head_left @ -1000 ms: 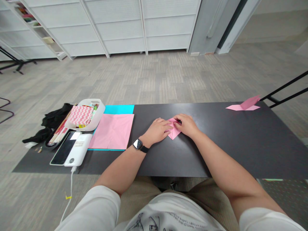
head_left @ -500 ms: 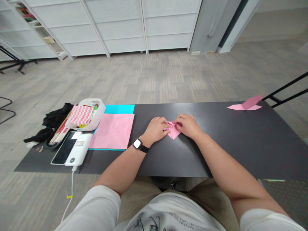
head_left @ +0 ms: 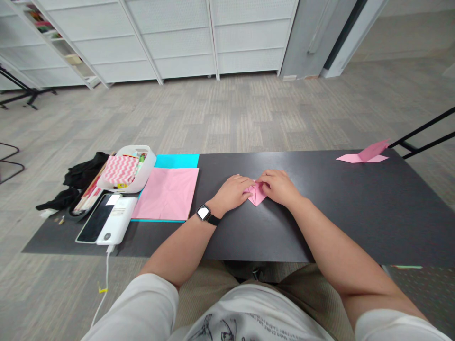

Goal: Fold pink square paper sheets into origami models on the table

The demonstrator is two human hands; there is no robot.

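Note:
A small piece of folded pink paper [head_left: 256,195] lies on the dark table, its pointed end toward me and crease lines showing on top. My left hand [head_left: 232,192] rests over its left side, fingers curled onto the paper. From the right, my right hand [head_left: 279,184] grips the paper's right side near the upper edge, thumb and fingers drawn together. Both hands' fingertips nearly meet at the far edge and hide the upper part of the paper.
A pink paper stack [head_left: 170,189] lies on blue sheets [head_left: 177,161] at left. Beside it are a white basket [head_left: 146,177], a phone [head_left: 95,222] and a cabled white power bank [head_left: 115,222]. A folded pink paper shape [head_left: 366,155] stands at the table's [head_left: 355,213] far right.
The right fingers have shifted slightly along the paper's upper right edge, and the left fingertips have moved a little inward. The paper stays in nearly the same place.

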